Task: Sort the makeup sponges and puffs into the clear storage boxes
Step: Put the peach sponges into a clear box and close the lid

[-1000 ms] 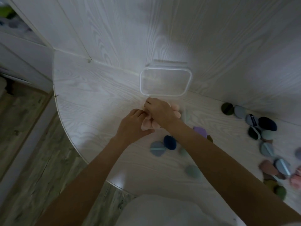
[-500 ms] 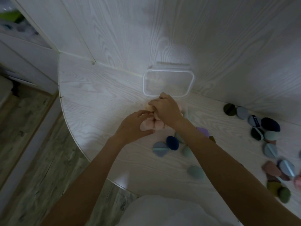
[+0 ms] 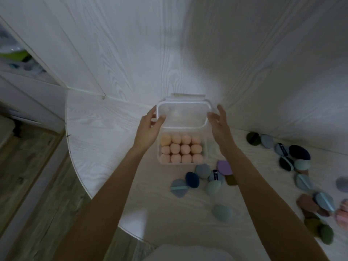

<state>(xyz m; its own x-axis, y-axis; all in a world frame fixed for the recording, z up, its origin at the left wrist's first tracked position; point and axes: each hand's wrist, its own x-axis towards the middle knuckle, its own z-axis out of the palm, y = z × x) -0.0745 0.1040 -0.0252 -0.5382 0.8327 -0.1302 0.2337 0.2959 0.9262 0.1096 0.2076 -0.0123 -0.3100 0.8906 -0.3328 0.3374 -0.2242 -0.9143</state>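
Observation:
A clear storage box [image 3: 158,161] stands on the white table, filled with rows of several peach makeup sponges [image 3: 181,148]. Its clear lid [image 3: 183,117] is swung up and leans toward the wall behind. My left hand [image 3: 148,127] pinches the lid's left edge between thumb and fingers. My right hand [image 3: 219,125] is at the lid's right edge, thumb touching the rim and fingers straight beside it. Loose puffs [image 3: 203,178] in blue, teal and purple lie just in front of the box.
More puffs [image 3: 293,157] in dark green, navy, grey and pink lie scattered along the right side of the table. A single teal sponge [image 3: 221,212] lies nearer me. The table's curved edge [image 3: 79,176] drops to the wooden floor on the left. White panel walls stand close behind.
Both hands left the peach sponges in the box and rose to the upright lid. The sponges, hidden under my hands before, now show in neat rows.

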